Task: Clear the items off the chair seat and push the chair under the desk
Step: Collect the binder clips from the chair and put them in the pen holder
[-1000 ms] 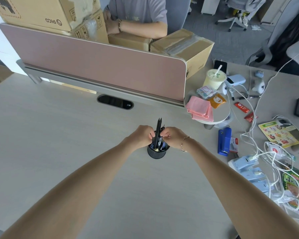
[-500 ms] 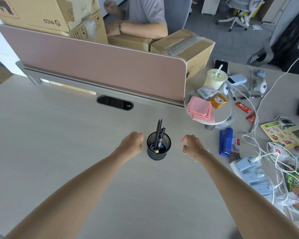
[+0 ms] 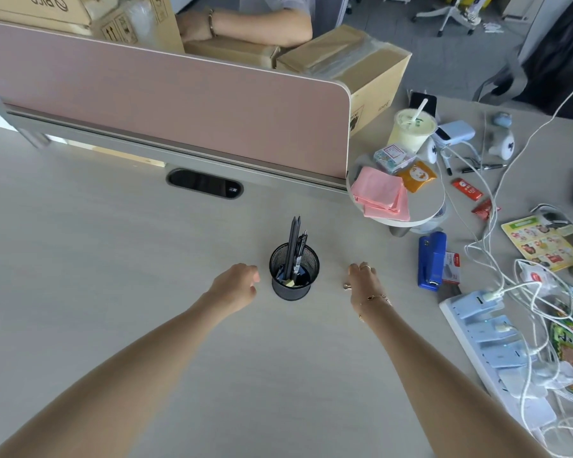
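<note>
Nearest us, our two forearms reach out over the pale worktop, and both hands have come off the mesh pen holder they were gripping a second ago. Our left hand now sits just beside it with fingers loosely curled and empty, and our right hand has drawn a little further off, fingers relaxed and holding nothing. We judge this means one item has been set down, so we can turn to the chair, which is out of view. The holder stands upright, black wire mesh, with dark pens leaning inside. Beyond lie a blue stapler, pink sticky notes and the pink divider panel.
</note>
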The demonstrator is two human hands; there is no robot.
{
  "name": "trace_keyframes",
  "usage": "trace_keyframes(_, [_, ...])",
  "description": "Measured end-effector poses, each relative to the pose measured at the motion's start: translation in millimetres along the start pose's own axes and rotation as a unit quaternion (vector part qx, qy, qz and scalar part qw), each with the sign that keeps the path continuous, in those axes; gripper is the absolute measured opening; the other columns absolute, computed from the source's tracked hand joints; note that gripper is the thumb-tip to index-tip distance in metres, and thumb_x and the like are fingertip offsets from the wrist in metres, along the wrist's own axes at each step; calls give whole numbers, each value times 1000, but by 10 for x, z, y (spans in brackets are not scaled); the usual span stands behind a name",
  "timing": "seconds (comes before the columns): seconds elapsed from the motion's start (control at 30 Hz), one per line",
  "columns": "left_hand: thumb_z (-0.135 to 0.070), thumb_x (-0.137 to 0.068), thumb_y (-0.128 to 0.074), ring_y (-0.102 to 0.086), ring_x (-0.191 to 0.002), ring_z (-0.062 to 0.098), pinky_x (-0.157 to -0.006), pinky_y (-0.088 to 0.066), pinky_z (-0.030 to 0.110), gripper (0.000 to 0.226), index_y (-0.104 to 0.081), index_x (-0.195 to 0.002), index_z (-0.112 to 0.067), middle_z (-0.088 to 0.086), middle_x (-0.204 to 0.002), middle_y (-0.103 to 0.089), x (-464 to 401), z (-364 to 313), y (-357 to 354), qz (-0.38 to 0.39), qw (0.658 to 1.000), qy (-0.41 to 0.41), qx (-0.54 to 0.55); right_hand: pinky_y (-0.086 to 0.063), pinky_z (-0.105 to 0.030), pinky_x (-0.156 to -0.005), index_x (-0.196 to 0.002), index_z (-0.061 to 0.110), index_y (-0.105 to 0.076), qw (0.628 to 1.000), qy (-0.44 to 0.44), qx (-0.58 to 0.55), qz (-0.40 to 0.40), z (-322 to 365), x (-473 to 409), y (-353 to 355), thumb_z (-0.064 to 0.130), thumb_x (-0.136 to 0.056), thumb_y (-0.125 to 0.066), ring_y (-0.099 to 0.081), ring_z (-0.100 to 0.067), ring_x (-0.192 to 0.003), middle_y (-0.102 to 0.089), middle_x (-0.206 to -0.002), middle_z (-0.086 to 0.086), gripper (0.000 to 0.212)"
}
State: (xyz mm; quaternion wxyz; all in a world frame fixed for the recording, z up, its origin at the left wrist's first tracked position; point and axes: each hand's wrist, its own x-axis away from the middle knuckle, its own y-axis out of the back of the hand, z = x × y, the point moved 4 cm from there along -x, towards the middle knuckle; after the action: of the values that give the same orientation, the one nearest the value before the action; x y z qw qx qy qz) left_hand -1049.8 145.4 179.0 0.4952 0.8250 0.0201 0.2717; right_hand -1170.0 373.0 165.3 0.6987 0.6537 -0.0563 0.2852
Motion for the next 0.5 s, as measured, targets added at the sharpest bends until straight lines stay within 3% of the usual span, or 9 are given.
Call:
trace_keyframes(0.1, [-8,-87,-49,-59,-110,24,-90,-47,33,29,-60,-113,-13,9,-119,-60,23,-12,-2,-2,1000,-3,2,-49,-35,-84,-115,5,-50,1000,-7,19,-18,-49,46,-37,-6,-85,-47,-43,-27,-120,-48,-123,-11,32])
trace_keyframes(0.23, [-11,-88,-48,-58,-112,24,-91,-46,32,29,-59,-115,-14,7,-121,-59,91,-23,15,2,1000,-4,-1,-46,-36,-87,-111,1,-51,997,-26,-55,-50,-85,109,53,1,-86,-48,-46,-33,-115,-53,-117,-17,25])
trace_keyframes(0.5, [-13,-89,-47,-58,-112,25,-92,-45,32,31,-57,-118,-13,6,-124,-59,373,54,198,-3,999,28,17,-46,-35,-75,-92,-8,-56,965,154,-156,-146,440,300,642,-4,-72,-58,-59,-37,-85,-61,-89,-26,20])
